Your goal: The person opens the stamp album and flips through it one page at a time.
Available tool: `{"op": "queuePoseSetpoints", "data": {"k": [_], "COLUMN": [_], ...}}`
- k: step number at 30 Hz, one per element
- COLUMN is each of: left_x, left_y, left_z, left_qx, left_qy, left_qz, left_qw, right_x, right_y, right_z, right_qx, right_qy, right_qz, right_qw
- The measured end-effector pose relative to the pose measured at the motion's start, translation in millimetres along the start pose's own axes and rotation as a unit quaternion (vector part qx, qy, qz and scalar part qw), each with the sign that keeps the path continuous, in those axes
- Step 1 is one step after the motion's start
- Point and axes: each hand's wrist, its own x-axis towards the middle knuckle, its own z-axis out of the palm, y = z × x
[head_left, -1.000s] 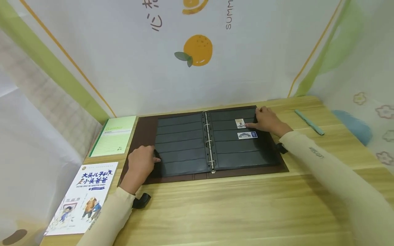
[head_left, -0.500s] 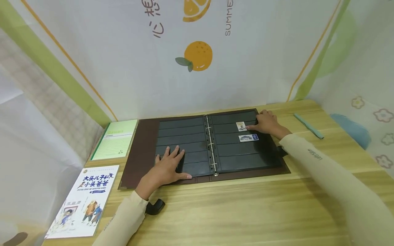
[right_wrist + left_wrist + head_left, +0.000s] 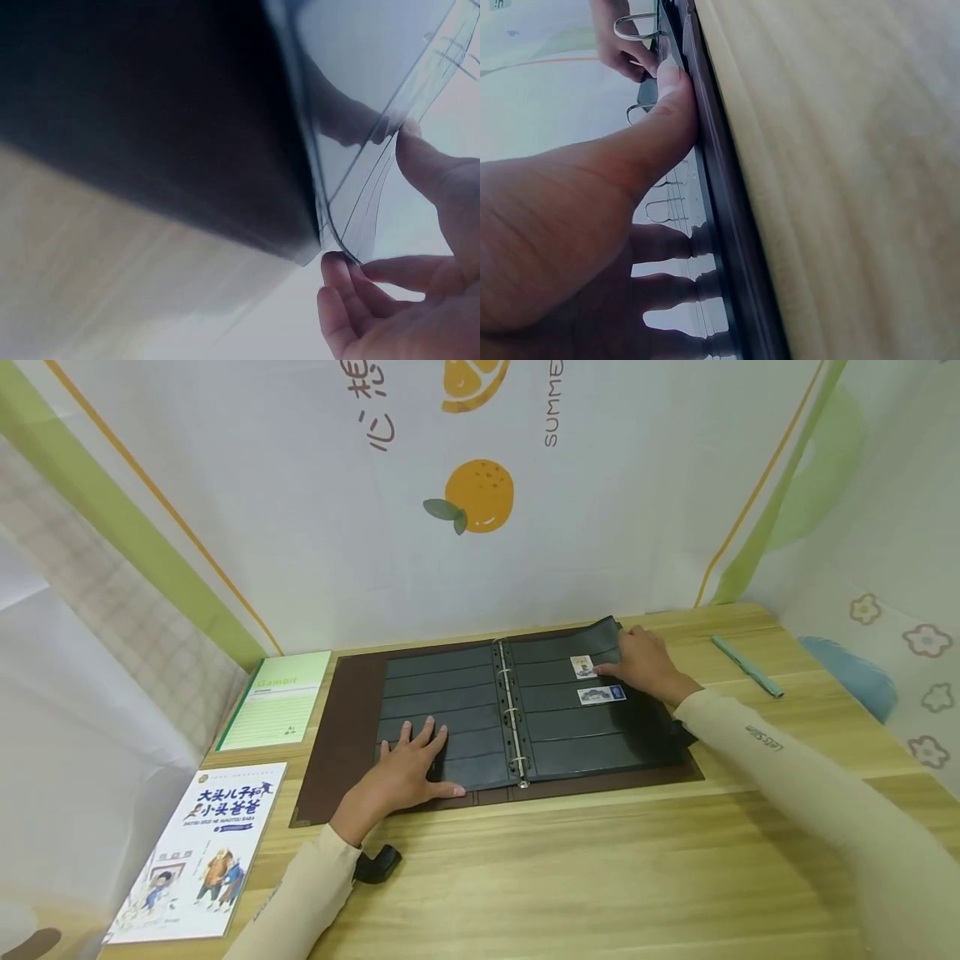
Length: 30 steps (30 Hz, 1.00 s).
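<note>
A brown ring binder (image 3: 347,710) lies spread on the wooden table in the head view. Its black pocket pages are on both sides of the metal rings (image 3: 512,718). My left hand (image 3: 401,777) rests with fingers spread on the left page (image 3: 438,693), thumb near the lower edge. My right hand (image 3: 647,663) pinches the outer edge of the right page (image 3: 581,752), whose top corner is lifted. In the right wrist view the thumb is on top of the page (image 3: 352,176) and fingers are under its edge. Two stamps sit in that page: a small upright one (image 3: 582,667) and a wide blue-white one (image 3: 602,695).
A green notebook (image 3: 276,700) and a white picture-covered book (image 3: 197,852) lie left of the binder. A teal pen-like stick (image 3: 747,667) is at the right. A printed curtain (image 3: 600,527) hangs behind the table.
My left hand has left the left page's outer edge and moved right, now lying spread on that page. My right hand has raised the right page's top corner slightly.
</note>
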Motion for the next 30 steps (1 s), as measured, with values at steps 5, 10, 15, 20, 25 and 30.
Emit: {"op": "queuePoseSetpoints", "data": {"k": [5, 10, 15, 20, 25, 30], "left_x": [0.4, 0.7, 1.1, 1.6, 3.6, 7.3], "left_y": [-1.7, -1.1, -0.8, 0.5, 3.7, 6.8], "left_z": [0.1, -0.5, -1.8, -2.5, -3.1, -1.9], "left_qx": [0.002, 0.006, 0.005, 0.005, 0.010, 0.003], "left_qy": [-0.003, -0.003, -0.007, -0.006, -0.003, -0.004], "left_qz": [-0.002, 0.003, 0.005, 0.003, 0.005, 0.011], "left_qw": [1.0000, 1.0000, 1.0000, 1.0000, 0.9999, 0.9999], "right_x": [-3.1, -0.9, 11.5, 21.5, 24.2, 20.8], "right_y": [-7.8, -8.2, 0.0, -4.5, -20.6, -36.2], "right_z": [-9.2, -35.6, -67.5, -94.3, -114.3, -127.8], "right_qx": [-0.011, 0.067, 0.170, 0.302, 0.347, 0.303], "right_qy": [0.027, 0.003, -0.066, -0.127, -0.164, -0.200], "right_qz": [-0.016, -0.024, -0.023, 0.006, -0.007, -0.031], "right_qw": [0.9994, 0.9975, 0.9830, 0.9447, 0.9234, 0.9311]}}
